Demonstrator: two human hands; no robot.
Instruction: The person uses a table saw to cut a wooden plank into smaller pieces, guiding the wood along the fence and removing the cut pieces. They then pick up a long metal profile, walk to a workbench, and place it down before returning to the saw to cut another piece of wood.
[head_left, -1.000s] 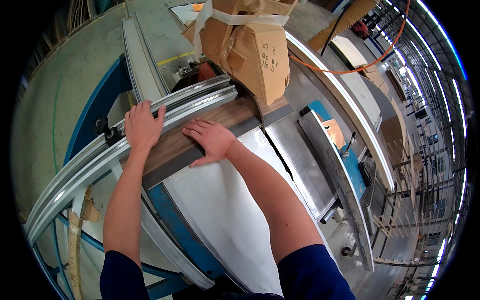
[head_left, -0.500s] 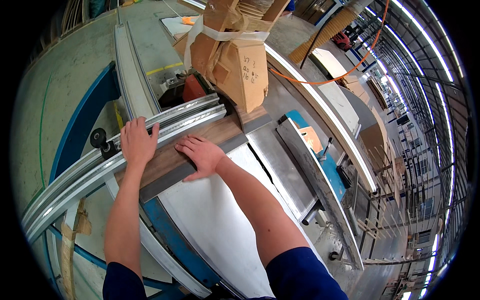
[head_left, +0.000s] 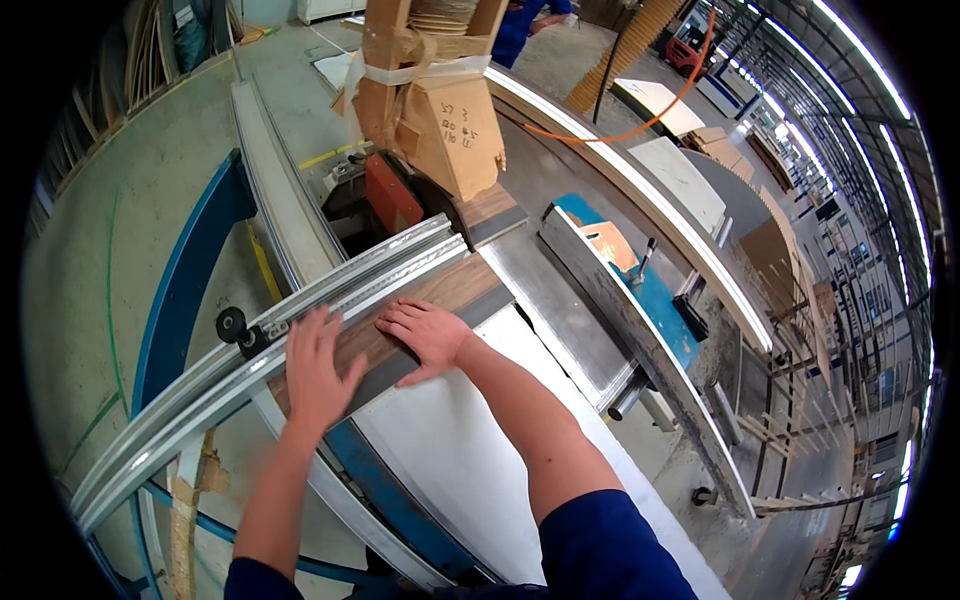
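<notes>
A wood-grain board (head_left: pixel 452 288) with a dark grey edge strip lies along the aluminium fence (head_left: pixel 405 262) of a panel saw. My right hand (head_left: pixel 430 338) rests on the board, palm down with its fingers stretched out. My left hand (head_left: pixel 320 372) is at the board's near left end, fingers apart and slightly blurred; whether it touches the board I cannot tell. A black knob stop (head_left: pixel 232 325) sits on the fence beside that hand. Past the board's far end, a second wood-grain piece (head_left: pixel 488 212) lies under a cardboard-covered hood (head_left: pixel 455 135). The saw blade is hidden.
A white sliding table (head_left: pixel 440 440) lies under my right forearm. To the right are a grey metal fence bar (head_left: pixel 640 350) and a blue plate (head_left: pixel 665 325) with a lever. An orange hose (head_left: pixel 640 125) hangs behind. Another person in blue (head_left: pixel 515 30) stands at the back.
My left hand has come off the aluminium fence and moved right and nearer, over the board's left end. My right hand stays on the board. The whole view has shifted slightly.
</notes>
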